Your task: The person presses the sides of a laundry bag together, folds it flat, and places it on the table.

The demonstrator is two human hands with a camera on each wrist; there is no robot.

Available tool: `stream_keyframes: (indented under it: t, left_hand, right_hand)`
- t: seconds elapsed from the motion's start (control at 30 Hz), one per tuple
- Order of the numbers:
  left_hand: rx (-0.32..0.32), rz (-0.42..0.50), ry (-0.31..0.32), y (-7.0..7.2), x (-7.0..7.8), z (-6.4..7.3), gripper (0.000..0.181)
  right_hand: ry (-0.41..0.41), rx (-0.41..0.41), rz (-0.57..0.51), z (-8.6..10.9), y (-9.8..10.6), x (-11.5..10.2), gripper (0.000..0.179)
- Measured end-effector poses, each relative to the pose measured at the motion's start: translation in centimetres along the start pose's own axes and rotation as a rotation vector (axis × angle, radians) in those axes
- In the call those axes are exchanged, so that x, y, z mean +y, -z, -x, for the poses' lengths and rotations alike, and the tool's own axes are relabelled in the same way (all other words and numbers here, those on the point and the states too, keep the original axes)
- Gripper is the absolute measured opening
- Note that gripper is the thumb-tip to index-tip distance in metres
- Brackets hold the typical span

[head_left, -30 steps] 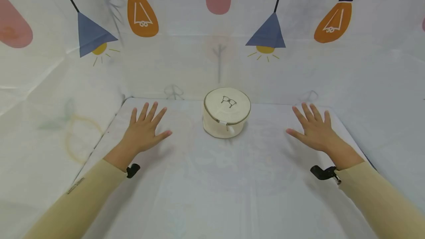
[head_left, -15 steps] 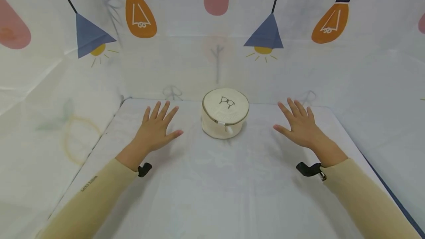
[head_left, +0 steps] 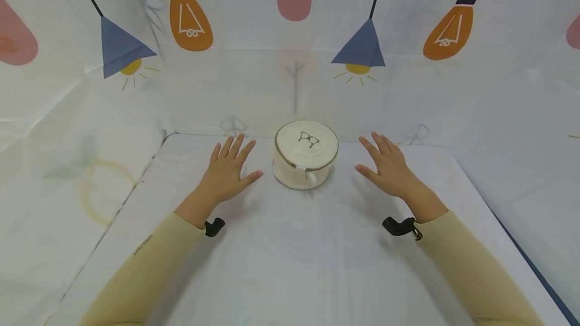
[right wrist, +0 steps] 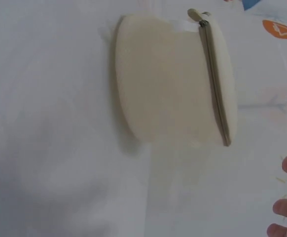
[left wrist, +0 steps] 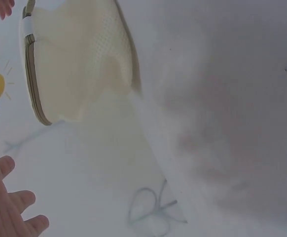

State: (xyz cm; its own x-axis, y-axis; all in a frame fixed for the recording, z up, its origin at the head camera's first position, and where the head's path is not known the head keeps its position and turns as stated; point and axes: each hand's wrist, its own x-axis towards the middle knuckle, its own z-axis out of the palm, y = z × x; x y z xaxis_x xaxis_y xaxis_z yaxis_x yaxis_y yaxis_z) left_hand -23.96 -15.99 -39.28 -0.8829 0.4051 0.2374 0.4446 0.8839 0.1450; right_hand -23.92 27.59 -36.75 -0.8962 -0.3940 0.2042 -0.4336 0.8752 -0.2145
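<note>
A round cream zippered mesh bag stands upright near the back of the white table, a pair of glasses drawn on its lid. Its zipper runs around the top and looks closed on the side seen in the right wrist view. To the left of the bag, my left hand is held with fingers spread, apart from it. My right hand is on the opposite side, fingers also extended and touching nothing. The left wrist view shows the bag's side with a few left fingertips at the lower left.
A white sheet printed with lamps and bulbs rises right behind the table and along both sides. A black wrist mount sits on the right wrist, another black mount on the left.
Both hands have moved inward toward the bag, the left one rightward and the right one leftward. The bag has stayed in place.
</note>
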Motion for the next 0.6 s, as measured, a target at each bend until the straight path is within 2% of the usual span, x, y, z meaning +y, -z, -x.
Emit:
stream_keyframes:
  t: [0.37,0.6]
  left_hand:
    - [0.004,0.067,-0.003,-1.3,1.6,-1.9,0.090]
    - [0.038,0.126,-0.004,-1.6,2.7,-3.1,0.092]
  right_hand:
    - [-0.004,0.037,-0.087,-1.6,-1.0,-1.4,0.077]
    - [-0.021,0.044,-0.147,-2.5,-1.9,-2.3,0.078]
